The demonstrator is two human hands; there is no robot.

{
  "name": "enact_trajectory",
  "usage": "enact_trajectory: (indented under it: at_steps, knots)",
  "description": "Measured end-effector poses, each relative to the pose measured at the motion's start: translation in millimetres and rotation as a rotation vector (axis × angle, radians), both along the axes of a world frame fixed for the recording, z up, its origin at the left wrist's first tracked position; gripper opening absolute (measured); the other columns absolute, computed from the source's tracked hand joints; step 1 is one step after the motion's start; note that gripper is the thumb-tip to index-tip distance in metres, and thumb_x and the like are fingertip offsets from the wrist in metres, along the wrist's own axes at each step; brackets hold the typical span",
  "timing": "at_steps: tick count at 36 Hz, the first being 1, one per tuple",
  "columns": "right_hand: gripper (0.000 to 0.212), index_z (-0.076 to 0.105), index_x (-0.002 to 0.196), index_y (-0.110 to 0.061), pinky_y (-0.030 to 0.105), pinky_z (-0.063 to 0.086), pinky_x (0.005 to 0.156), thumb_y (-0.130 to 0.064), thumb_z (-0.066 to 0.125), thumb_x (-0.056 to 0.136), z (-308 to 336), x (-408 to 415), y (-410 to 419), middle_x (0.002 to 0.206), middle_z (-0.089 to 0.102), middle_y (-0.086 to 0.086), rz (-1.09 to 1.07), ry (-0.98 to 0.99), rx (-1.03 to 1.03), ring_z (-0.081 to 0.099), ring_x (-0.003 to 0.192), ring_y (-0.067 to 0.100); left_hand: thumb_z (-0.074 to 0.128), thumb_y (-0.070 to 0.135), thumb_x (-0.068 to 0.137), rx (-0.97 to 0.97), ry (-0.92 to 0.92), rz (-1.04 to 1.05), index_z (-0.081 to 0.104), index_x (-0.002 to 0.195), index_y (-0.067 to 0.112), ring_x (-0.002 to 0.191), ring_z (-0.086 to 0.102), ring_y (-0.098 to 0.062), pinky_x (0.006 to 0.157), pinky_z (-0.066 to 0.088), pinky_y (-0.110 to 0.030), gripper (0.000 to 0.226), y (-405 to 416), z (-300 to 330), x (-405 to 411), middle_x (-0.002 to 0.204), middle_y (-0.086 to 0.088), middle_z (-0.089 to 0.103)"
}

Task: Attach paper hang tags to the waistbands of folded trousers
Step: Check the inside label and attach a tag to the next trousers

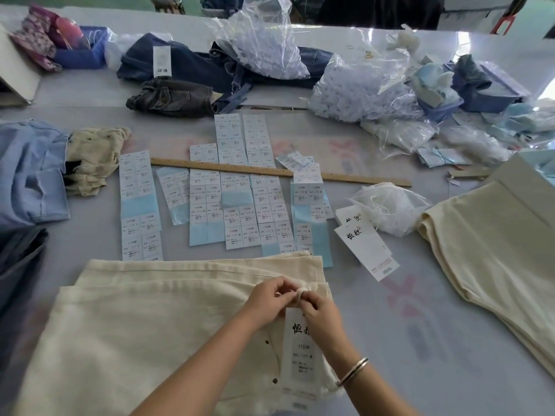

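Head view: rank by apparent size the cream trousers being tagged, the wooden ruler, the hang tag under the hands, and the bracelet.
1. cream trousers, though nearness to the camera enlarges them
2. wooden ruler, longest but thin
3. hang tag
4. bracelet

Soft daylight, glare on far table [480, 43], blurred, bowed edges

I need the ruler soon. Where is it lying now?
In the head view the ruler lies mid-table, across the label sheets, beyond the cream trousers and both hands.
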State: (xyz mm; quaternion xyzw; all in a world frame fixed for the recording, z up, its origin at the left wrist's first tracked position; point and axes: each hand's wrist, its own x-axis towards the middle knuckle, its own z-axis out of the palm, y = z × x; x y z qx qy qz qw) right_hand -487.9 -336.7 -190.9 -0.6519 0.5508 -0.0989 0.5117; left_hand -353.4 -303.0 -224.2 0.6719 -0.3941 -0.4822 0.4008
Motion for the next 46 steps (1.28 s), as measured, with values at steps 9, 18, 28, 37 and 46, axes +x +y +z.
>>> enact_trajectory:
  at_steps: [9, 18, 28, 37, 46]
  knots:
    - [0.027, 0.070, 0.082, -0.022, 0.040, 0.053, 0.073, -0.017, 0.048, 0.096, 17.1, -3.8, -6.7, 0.087, 0.072, 0.014, 0.047, 0.014, 0.120, 0.065, 0.076, 0.028, 0.070, 0.018, 0.087, -0.018, 0.006, 0.162, 0.065, 0.076, 0.019, 0.061, 0.057, 0.000, 0.062, 0.047, -0.013, 0.012, 7.0, -3.2, -5.2, 0.070, 0.006, 0.067]
    - [0.024, 0.072, 0.092, -0.012, 0.018, 0.033, 0.048, -0.001, 0.051, 0.092, 31.6, -43.2, -45.1, 0.058, 0.055, -0.001, -0.051, -0.122, 0.263, 0.037, 0.047, 0.009, 0.052, 0.009, 0.098, -0.012, 0.243, 0.265, 0.053, 0.089, 0.009, 0.059, 0.064, -0.002, 0.058, 0.048, -0.013, 0.009, 4.0, 11.3, 1.3, 0.086, 0.002, 0.071]
    - [0.038, 0.071, 0.104, -0.005, 0.023, 0.052, 0.070, 0.008, 0.037, 0.092, 52.6, -47.8, -40.0, 0.101, 0.072, 0.017, -0.055, -0.554, 0.506, 0.069, 0.081, 0.021, 0.054, 0.007, 0.097, -0.120, 0.403, 0.345, 0.064, 0.089, 0.011, 0.060, 0.057, -0.007, 0.059, 0.048, -0.014, 0.013, -7.8, 43.5, -11.7, 0.068, 0.002, 0.062]
    - [0.025, 0.076, 0.093, -0.010, 0.018, 0.052, 0.072, 0.007, 0.068, 0.077, 64.0, -32.1, -35.8, 0.088, 0.074, 0.015, 0.016, -0.558, 0.255, 0.070, 0.077, 0.018, 0.059, 0.006, 0.093, -0.234, 0.496, 0.277, 0.068, 0.089, 0.011, 0.061, 0.062, -0.005, 0.063, 0.049, -0.014, 0.011, -11.7, 72.6, -6.9, 0.069, 0.003, 0.070]
    - [0.020, 0.077, 0.088, -0.013, 0.022, 0.053, 0.058, -0.013, 0.069, 0.069, 71.2, -34.9, -39.3, 0.074, 0.069, 0.009, -0.167, -0.706, 0.454, 0.066, 0.060, 0.016, 0.055, 0.008, 0.094, -0.286, 0.491, 0.264, 0.060, 0.107, 0.011, 0.076, 0.065, -0.012, 0.077, 0.052, -0.021, 0.013, -1.6, 74.1, 4.1, 0.078, -0.001, 0.072]
